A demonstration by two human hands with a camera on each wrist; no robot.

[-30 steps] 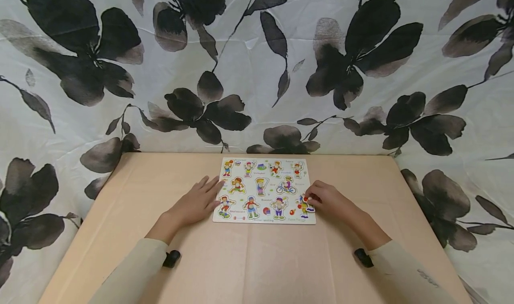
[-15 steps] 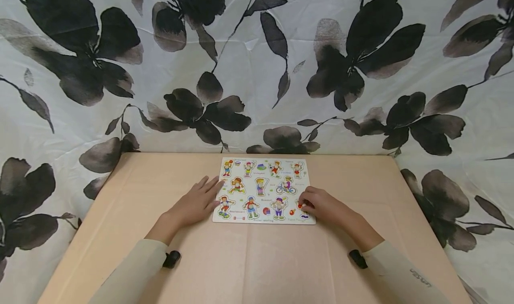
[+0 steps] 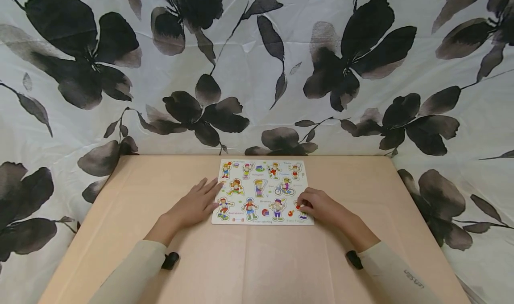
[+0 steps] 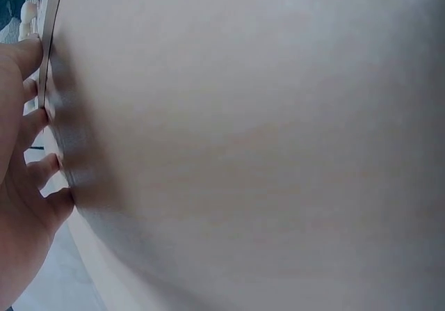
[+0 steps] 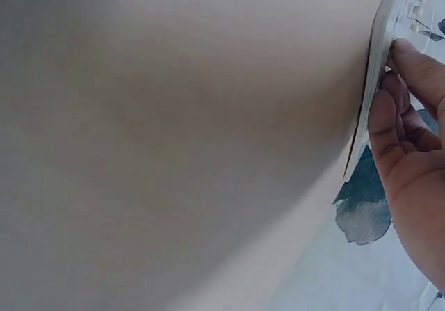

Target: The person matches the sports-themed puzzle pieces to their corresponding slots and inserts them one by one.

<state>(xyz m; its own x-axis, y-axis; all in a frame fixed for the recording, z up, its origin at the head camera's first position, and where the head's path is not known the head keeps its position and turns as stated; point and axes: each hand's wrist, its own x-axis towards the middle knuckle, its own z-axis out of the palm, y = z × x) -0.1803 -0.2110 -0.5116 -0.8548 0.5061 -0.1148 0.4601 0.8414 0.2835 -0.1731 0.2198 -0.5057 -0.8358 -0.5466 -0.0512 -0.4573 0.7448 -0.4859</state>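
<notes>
A white puzzle board (image 3: 248, 192) with several colourful figure pieces lies on the table in the head view. My left hand (image 3: 192, 206) rests at its left edge, fingers extended and fingertips touching the border. At the lower right corner, my right hand (image 3: 325, 206) pinches a figure piece (image 3: 303, 215) with thumb and curled fingers, covering much of it. The right wrist view has the thumb of the right hand (image 5: 417, 179) against the board's face (image 5: 377, 53), the other fingers bent. In the left wrist view, the left hand's fingertips meet the board's side and the tabletop.
A pale wooden-coloured table (image 3: 249, 268) extends around the board. Behind it hangs a white cloth (image 3: 257, 72) with dark flower prints. Dark wrist cameras, a left one (image 3: 170, 260) and a right one (image 3: 354, 260), sit by the sleeves.
My right hand has shifted slightly left over the lower right corner, and the figure piece there, tilted earlier, is now more covered by the fingers. The left hand keeps its place.
</notes>
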